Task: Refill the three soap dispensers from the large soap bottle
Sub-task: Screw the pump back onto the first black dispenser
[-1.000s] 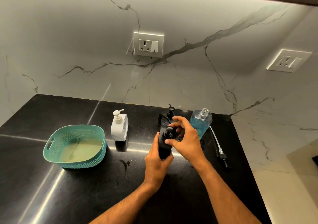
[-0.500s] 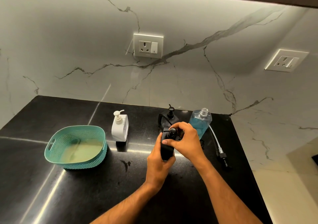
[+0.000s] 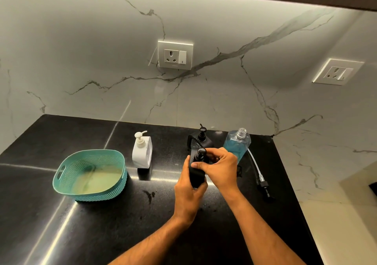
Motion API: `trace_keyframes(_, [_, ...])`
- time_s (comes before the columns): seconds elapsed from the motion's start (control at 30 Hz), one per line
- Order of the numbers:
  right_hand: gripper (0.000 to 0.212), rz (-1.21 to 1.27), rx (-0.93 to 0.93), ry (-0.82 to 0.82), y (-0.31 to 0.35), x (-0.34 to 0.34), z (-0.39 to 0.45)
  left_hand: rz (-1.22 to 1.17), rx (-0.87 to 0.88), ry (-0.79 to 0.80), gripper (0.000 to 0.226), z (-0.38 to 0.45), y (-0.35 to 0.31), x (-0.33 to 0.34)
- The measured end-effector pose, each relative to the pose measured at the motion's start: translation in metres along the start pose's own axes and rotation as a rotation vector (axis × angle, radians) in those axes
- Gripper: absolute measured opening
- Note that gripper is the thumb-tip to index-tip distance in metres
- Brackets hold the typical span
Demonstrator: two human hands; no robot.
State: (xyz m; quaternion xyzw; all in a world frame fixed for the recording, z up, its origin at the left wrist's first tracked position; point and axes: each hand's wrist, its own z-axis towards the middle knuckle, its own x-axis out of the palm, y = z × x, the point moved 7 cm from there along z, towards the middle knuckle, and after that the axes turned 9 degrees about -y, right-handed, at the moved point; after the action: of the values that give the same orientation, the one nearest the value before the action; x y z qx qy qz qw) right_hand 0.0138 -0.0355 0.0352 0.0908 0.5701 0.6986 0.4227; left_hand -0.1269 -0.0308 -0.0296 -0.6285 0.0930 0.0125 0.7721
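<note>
— Two hands on one bottle, from where I stand. The left hand (image 3: 188, 191) is wrapped around the body of the black rectangular soap dispenser (image 3: 196, 175), holding it upright above the black polished stone worktop (image 3: 102, 224), near the middle.

— And the right hand (image 3: 221, 168)?

— Its thumb and fingers pinch the dispenser's black pump head (image 3: 201, 153) at the neck. So both grips are closed on that same dispenser, the left on the body, the right on the top.

— Where are the other dispensers?

— A second black pump dispenser (image 3: 201, 137) stands just behind the hands, toward the far wall. The white plastic pump dispenser (image 3: 142, 151) stands upright to the left of them, well apart from the hands.

— And the big bottle?

— The large clear soap bottle with blue liquid (image 3: 237, 144) stands at the far right, just behind the right hand, its threaded neck uncapped. Its pump with the clear tube (image 3: 258, 175) lies flat on the worktop to the right of it, black cap end toward the near side.

— Anything else on there?

— A teal perforated plastic basket (image 3: 89, 175) sits at the left, beside the white dispenser. A small dark wet smear (image 3: 150, 194) shows between the basket and the hands. Two white wall sockets (image 3: 175, 55) sit on the marble backsplash, one straight ahead, one on the right wall.
</note>
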Motion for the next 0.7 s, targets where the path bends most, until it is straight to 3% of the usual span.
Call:
trace_keyframes(0.2, [0.055, 0.108, 0.005, 0.291, 0.0, 0.008, 0.009, -0.012, 0.016, 0.031, 0.088, 0.007, -0.004, -0.005])
trace_keyframes(0.47, [0.049, 0.11, 0.075, 0.031, -0.002, 0.002, 0.009, -0.009, -0.009, -0.009, 0.092, 0.008, -0.002, -0.007])
trace_keyframes(0.63, [0.055, 0.137, 0.007, 0.331, 0.004, 0.011, 0.011, -0.007, 0.022, 0.028, 0.089, 0.012, -0.007, -0.005])
trace_keyframes(0.7, [0.053, 0.162, -0.008, 0.361, 0.003, 0.009, 0.013, -0.007, 0.037, 0.046, 0.089, 0.012, -0.01, -0.003])
